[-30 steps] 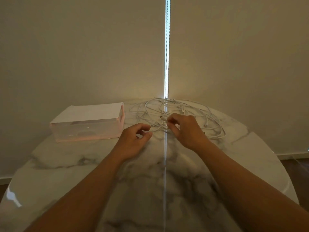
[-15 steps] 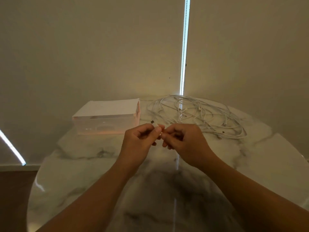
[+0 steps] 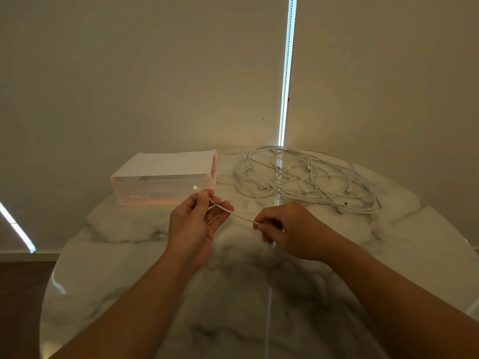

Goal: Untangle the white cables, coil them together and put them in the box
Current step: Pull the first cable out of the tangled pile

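A tangle of white cables [image 3: 308, 177] lies at the far right of the round marble table [image 3: 129, 255]. One white cable strand [image 3: 241, 216] runs taut between my hands above the table. My left hand [image 3: 194, 226] pinches it near its plug end [image 3: 195, 188], which sticks up past my thumb. My right hand [image 3: 287, 229] pinches the same strand a short way along. The clear plastic box [image 3: 166, 185] with a white flat top stands at the far left, just behind my left hand.
A beige wall or blind rises right behind the table, with a bright vertical light gap [image 3: 286, 73]. The table's curved edge [image 3: 49, 288] drops to a dark wooden floor [image 3: 20, 294] on the left.
Both hands left the tangle holding a cable end. They have since moved apart, drawing a short length of cable between them.
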Action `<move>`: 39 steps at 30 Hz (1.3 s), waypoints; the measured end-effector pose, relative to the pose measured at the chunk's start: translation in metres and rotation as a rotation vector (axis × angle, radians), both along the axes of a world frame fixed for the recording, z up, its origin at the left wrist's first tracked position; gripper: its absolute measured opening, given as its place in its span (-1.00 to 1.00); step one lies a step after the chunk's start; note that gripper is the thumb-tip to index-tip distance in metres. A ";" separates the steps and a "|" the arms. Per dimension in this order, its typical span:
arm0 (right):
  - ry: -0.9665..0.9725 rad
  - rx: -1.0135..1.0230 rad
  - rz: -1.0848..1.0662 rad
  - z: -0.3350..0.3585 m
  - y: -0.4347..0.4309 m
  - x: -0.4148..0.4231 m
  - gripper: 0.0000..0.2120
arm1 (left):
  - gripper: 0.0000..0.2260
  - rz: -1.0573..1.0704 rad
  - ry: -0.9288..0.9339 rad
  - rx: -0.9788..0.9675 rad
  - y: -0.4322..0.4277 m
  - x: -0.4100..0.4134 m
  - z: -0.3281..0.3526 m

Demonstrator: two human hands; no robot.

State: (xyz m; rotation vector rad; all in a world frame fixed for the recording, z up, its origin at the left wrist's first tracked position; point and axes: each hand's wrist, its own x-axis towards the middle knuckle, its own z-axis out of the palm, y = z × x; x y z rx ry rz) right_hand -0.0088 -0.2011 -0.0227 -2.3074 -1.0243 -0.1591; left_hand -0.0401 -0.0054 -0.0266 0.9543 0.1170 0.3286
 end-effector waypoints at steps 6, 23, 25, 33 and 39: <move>-0.085 -0.094 0.030 0.002 -0.003 0.004 -0.86 | -0.82 0.038 0.009 -0.006 0.004 0.000 0.002; -0.193 0.017 0.050 -0.009 0.011 -0.001 -0.83 | -0.83 0.179 0.027 -0.253 0.026 0.009 0.008; -0.142 0.047 0.038 -0.006 0.015 -0.003 -0.75 | -0.83 0.172 0.010 -0.280 0.028 0.010 0.010; 0.013 0.005 -0.564 -0.014 0.028 0.078 -0.70 | -0.81 0.178 0.020 -0.180 0.026 0.009 0.012; 0.149 -0.183 -0.655 -0.021 0.048 0.095 -0.75 | -0.80 0.186 0.026 -0.163 0.030 0.010 0.012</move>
